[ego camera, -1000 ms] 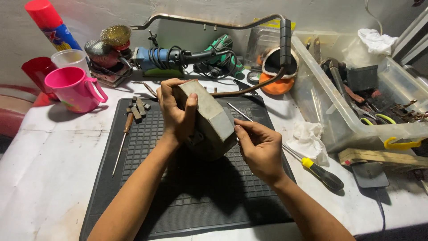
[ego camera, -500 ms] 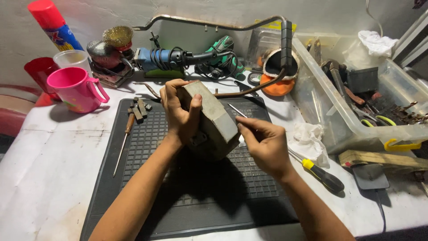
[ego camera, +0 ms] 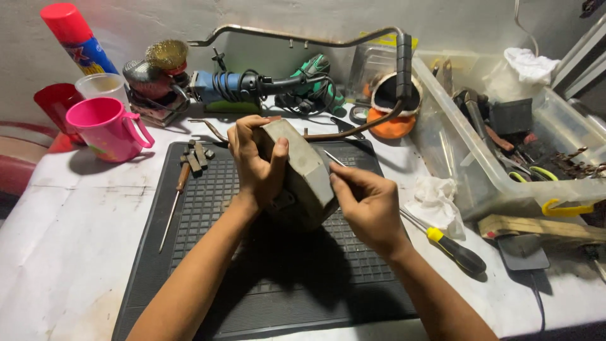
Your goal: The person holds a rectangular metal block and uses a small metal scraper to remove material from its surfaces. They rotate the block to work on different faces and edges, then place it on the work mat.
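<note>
My left hand (ego camera: 255, 165) grips a grey, block-shaped metal housing (ego camera: 304, 173) and holds it tilted on edge over the black ribbed mat (ego camera: 208, 265). My right hand (ego camera: 366, 205) pinches a thin metal rod (ego camera: 334, 158) whose tip rests against the housing's right side. The fingers hide how the rod is held and where its tip ends. A dark fitting shows at the housing's lower left, just under my left palm.
On the mat's left lie a wooden-handled pick (ego camera: 173, 205) and small metal pieces (ego camera: 196, 158). A yellow-and-black screwdriver (ego camera: 445, 243) and crumpled tissue (ego camera: 435, 196) sit right. A clear tool bin (ego camera: 505, 183), pink mug (ego camera: 107, 129), spray can (ego camera: 76, 38) and blue grinder (ego camera: 233, 85) ring the work area.
Both hands and the housing sit slightly lower and nearer to me than a second ago. The grips on the housing and the rod are unchanged.
</note>
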